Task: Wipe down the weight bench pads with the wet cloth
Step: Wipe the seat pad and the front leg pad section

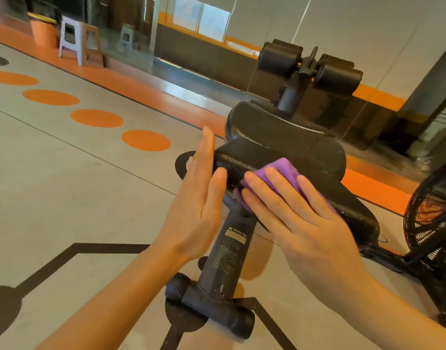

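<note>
On the near end of the bench, the head view shows the right hand (302, 213) pressing a purple cloth (280, 173) flat against the black pad (330, 198). Its fingers are straight and slightly apart, laid over the cloth rather than curled round it, which spreads the pressure across a broad patch, a sensible hold for wiping. The cloth sits at the pad's near-left edge, bunched a little under the fingertips and hanging just over the side.

The left hand (199, 193) stands on edge against the pad's left side, fingers straight and together, thumb resting on the pad's corner. It seems placed there to steady the bench against the push of the wiping hand.

Beyond, the wider seat pad (280, 127) and the roller pads (280, 59) are untouched by either hand; whether they are wet I cannot tell. Below the hands the frame post (229, 251) runs down to the foot bar (212, 311) on the floor. A fan (434, 223) stands at the right.
</note>
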